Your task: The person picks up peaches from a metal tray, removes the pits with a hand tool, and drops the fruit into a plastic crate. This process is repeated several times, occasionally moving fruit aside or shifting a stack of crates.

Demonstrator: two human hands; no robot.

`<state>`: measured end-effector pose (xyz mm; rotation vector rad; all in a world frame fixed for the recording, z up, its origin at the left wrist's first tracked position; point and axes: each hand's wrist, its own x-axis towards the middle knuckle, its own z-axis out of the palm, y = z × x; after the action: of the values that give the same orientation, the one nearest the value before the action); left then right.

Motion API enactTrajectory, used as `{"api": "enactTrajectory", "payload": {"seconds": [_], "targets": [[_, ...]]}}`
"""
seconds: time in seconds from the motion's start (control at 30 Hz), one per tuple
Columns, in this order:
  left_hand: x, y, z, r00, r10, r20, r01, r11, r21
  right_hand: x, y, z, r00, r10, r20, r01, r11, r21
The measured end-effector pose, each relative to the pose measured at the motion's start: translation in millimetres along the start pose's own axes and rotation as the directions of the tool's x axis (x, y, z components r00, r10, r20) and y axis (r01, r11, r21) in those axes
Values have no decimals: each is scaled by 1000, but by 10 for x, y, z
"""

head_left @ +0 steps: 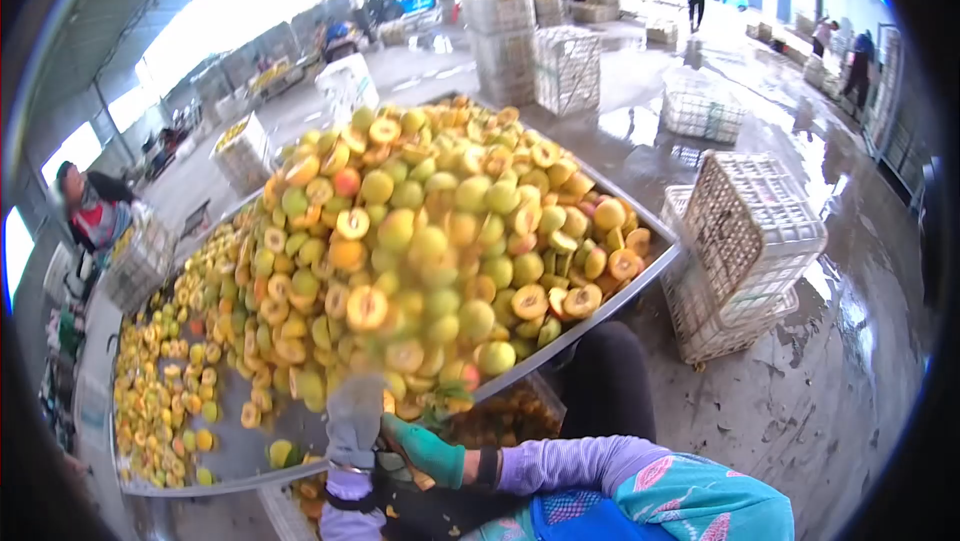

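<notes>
At the near rim of a metal table [235, 396], two gloved hands meet close together, low in view. Left hand [355, 423], grey glove, is blurred; cannot tell if its fingers are open or gripping. Right hand [428, 449], green glove, has fingers curled in toward the left; cannot tell what, if anything, they grip. Orange bit of fruit [389, 402] shows right beside the grey glove. Main fruit heap [470, 193], yellow-green to orange, covers most of the table just beyond both hands, whole pieces mixed with cut halves. More fruit scattered toward the table's left end. Lilac striped sleeve [570, 461] on right arm. White plastic crates [755, 221] stacked on wet floor to the right; another person [98, 216] at far left beside a crate.
</notes>
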<state>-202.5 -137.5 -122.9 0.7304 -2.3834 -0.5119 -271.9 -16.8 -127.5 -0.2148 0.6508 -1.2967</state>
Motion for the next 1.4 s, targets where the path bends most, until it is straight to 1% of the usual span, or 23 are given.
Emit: {"api": "enactTrajectory", "payload": {"seconds": [0.03,0.07,0.1,0.13,0.2,0.3,0.33,0.43,0.6,0.67,0.73,0.8,0.83,0.93,1.03,1.07,1.1,1.13,1.2,1.23,1.3,1.37,1.4], "targets": [[1,87,42,992,-71,-101,62,994,-87,137,108,-143,989,22,147,-44,988,147],[0,175,81,970,-140,-199,104,978,-182,50,-17,-118,990,51,133,-49,999,-16],[-1,340,44,914,-399,-79,308,806,-506,-127,-190,-92,991,81,106,-62,983,-172],[-18,303,45,906,-418,64,392,773,-499,-258,-271,-96,992,109,66,-83,944,-321],[-45,208,-8,836,-433,338,547,708,-446,-308,-231,-142,956,169,240,-163,986,-46],[-91,362,-62,860,-247,446,503,262,-824,-303,-186,-168,861,120,494,-279,924,262],[-100,338,-31,925,-204,320,377,407,-832,-288,-165,-168,832,64,552,-282,904,321],[-190,430,62,915,-369,162,311,390,-867,-301,-125,-222,779,24,626,-326,869,373],[-307,694,-22,935,-354,-9,151,424,-893,-502,-25,-133,726,-29,687,-354,841,409],[-236,581,-126,967,-237,97,225,601,-767,-561,-72,-102,762,-1,648,-279,902,330],[-84,855,-361,906,-288,310,412,765,-496,-575,-187,-158,902,120,416,-107,993,-56],[-65,768,-380,916,-115,384,237,927,-290,-680,-325,-150,958,134,253,-35,932,-361],[-36,714,-359,905,-33,425,125,974,-190,-631,-283,-195,910,149,386,-92,982,-163],[-120,628,-200,945,-120,304,306,654,-692,-605,-174,-152,737,22,676,-362,857,366],[-127,768,35,957,-268,115,200,319,-926,-475,-71,-87,651,-104,752,-348,839,418],[-170,826,164,925,-376,59,148,211,-966,-569,-154,-27,691,-38,722,-379,831,406],[-257,827,243,861,-509,3,77,125,-989,-711,-306,183,958,60,279,-171,904,392],[-423,739,201,757,-651,-61,-13,79,-997,-681,-243,40,966,15,258,-90,955,281],[-761,444,-257,744,-656,129,381,258,-888,-806,-438,-54,870,160,466,-299,923,241],[-943,313,-443,765,-643,29,409,450,-794,-714,-383,-206,729,212,651,-472,844,254],[-1282,-83,-837,869,-486,-97,422,828,-370,-669,-267,-421,944,238,229,-297,915,274],[-1291,-331,-1211,854,-517,58,437,774,457,-434,91,-999,896,425,131,-443,827,346],[-1190,-469,-1246,835,-538,-116,509,675,534,-461,103,-864,862,502,71,-490,789,371]]}}
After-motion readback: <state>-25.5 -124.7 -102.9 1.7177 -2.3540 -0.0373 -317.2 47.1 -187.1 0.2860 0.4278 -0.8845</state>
